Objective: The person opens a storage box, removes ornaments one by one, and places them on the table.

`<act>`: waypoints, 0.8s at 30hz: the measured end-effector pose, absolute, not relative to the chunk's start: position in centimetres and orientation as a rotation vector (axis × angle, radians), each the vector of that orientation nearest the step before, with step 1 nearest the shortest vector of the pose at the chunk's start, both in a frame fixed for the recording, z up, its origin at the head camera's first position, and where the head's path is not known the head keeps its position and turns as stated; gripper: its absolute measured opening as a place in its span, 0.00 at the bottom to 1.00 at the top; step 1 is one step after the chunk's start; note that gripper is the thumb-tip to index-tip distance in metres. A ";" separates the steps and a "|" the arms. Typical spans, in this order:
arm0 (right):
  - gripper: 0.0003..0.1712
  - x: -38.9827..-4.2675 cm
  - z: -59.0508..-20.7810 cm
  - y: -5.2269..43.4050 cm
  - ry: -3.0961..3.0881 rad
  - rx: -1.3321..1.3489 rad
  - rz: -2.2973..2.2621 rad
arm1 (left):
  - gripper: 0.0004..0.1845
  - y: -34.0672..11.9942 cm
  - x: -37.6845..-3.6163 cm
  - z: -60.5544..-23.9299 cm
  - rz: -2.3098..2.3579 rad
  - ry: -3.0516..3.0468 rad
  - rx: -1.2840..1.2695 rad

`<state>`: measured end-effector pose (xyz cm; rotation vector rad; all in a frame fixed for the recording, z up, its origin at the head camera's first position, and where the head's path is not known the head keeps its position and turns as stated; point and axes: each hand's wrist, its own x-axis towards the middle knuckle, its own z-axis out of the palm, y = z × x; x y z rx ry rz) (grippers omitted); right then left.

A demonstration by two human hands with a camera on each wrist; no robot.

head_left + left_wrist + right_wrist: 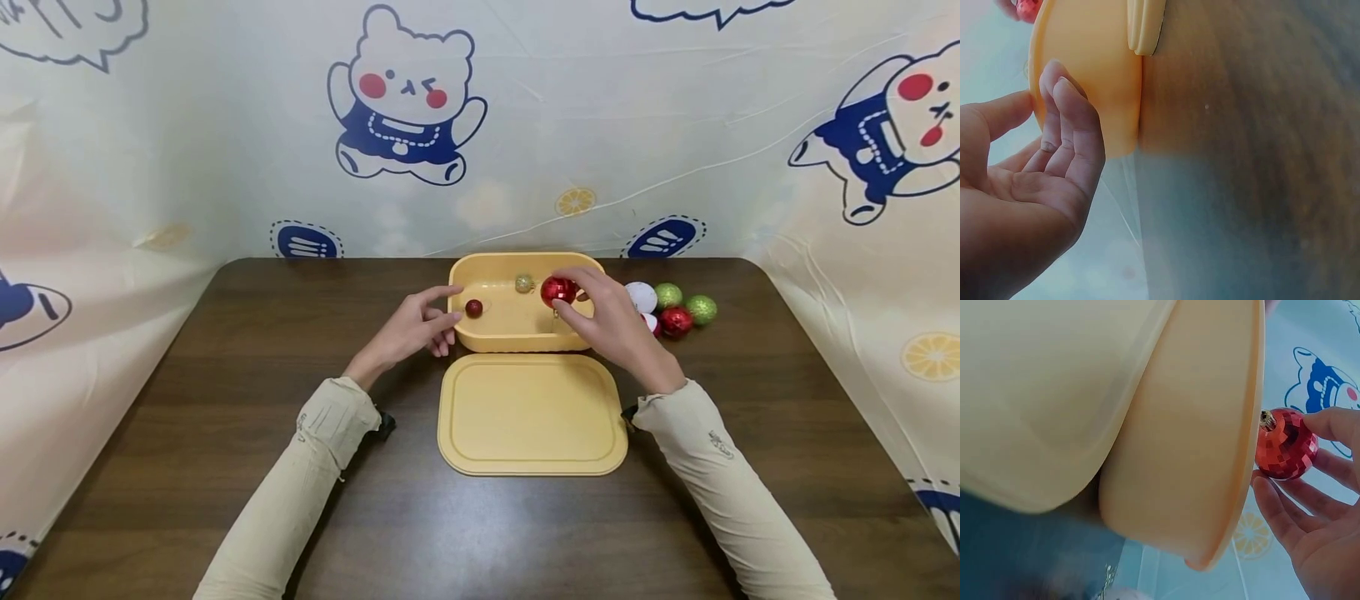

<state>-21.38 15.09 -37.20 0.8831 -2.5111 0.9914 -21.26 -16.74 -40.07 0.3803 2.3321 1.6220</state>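
A yellow plastic box (497,337) stands open at the table's far middle, its flat lid (531,414) lying just in front. Inside lie a small dark red ball (473,308) and a gold glitter ball (524,283). My right hand (600,321) pinches a faceted red bauble (558,290) over the box's right half; the right wrist view shows the bauble (1285,444) held by fingertips (1325,422) above the rim (1254,419). My left hand (420,325) rests with relaxed fingers against the box's left wall (1094,75), holding nothing.
Right of the box sits a cluster of baubles: a white one (641,296), two green ones (667,294) (702,309) and a red one (676,321). The dark wooden table (225,433) is walled by cartoon-printed sheeting (405,108) behind and at both sides.
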 end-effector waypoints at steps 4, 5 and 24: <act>0.20 -21.0 -37.0 16.0 -2.493 0.875 0.986 | 0.29 -16.7 -21.2 -40.0 1.619 2.332 0.379; 0.20 -20.9 -36.9 16.2 -2.483 0.876 0.983 | 0.29 -16.7 -21.2 -40.0 1.620 2.330 0.376; 0.22 -18.9 -36.3 22.9 -2.438 0.650 0.855 | 0.30 -16.9 -21.2 -40.1 1.614 2.339 0.384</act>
